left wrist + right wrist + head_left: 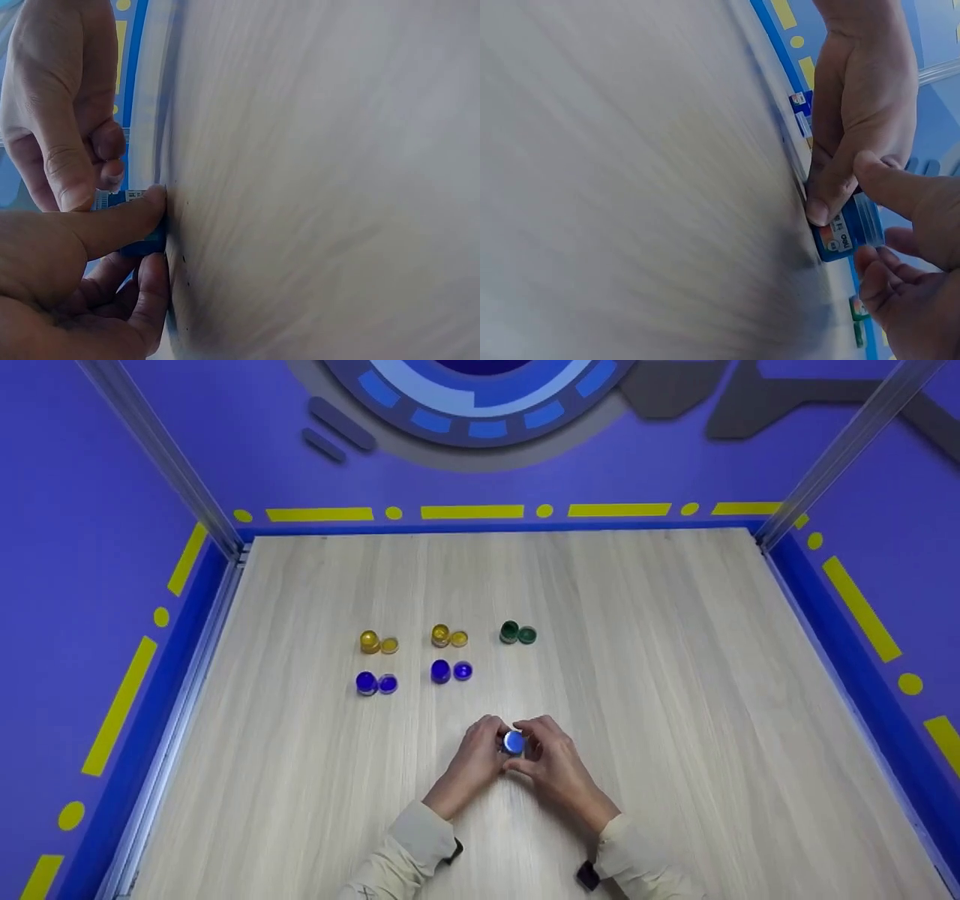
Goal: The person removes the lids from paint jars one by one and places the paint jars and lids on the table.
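My left hand [478,748] grips a small blue paint jar [838,234], its thumb lying across the printed label. A clear lid [868,217] sits on the jar and faces up toward the head camera. Around that lid is my right hand [553,756], index fingertip right at the rim. In the right wrist view its thumb stands a little off the lid, and the other fingertips are at the lid's lower edge. The jar is close over the wooden table, partly hidden by the left fingers.
Beyond the hands stand uncapped paint jars, each with its lid beside it: two yellow jars [369,642], two purple jars [366,683] and a green jar [509,631]. Blue panels [480,487] and metal posts [161,457] border the wooden table [660,660].
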`<state>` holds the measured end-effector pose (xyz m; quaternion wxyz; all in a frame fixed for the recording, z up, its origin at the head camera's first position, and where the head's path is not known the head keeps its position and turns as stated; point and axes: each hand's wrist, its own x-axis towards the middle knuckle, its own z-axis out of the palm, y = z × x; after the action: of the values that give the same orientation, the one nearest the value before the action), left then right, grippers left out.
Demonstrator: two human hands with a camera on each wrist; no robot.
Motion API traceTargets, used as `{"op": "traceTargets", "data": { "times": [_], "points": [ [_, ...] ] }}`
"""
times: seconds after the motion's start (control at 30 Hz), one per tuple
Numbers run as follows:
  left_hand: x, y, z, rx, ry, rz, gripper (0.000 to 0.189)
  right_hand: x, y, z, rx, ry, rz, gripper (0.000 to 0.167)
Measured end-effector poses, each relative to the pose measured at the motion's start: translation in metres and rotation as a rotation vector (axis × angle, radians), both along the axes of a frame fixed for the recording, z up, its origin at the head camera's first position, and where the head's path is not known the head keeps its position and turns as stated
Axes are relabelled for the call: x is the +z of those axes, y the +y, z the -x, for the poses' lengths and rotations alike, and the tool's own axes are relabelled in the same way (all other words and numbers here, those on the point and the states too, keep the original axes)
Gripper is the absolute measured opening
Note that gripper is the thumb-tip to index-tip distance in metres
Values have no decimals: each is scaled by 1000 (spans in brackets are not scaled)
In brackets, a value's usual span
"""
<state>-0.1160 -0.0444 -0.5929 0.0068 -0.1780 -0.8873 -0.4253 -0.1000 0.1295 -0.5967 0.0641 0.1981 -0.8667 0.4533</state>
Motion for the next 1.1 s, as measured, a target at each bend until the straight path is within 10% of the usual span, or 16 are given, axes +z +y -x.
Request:
{"op": "traceTargets", "data": {
  "times": [1.1],
  "points": [
    [-1,-1,4,-14,-19,14,32,9,7,21,200,-115,-45,29]
  ]
}}
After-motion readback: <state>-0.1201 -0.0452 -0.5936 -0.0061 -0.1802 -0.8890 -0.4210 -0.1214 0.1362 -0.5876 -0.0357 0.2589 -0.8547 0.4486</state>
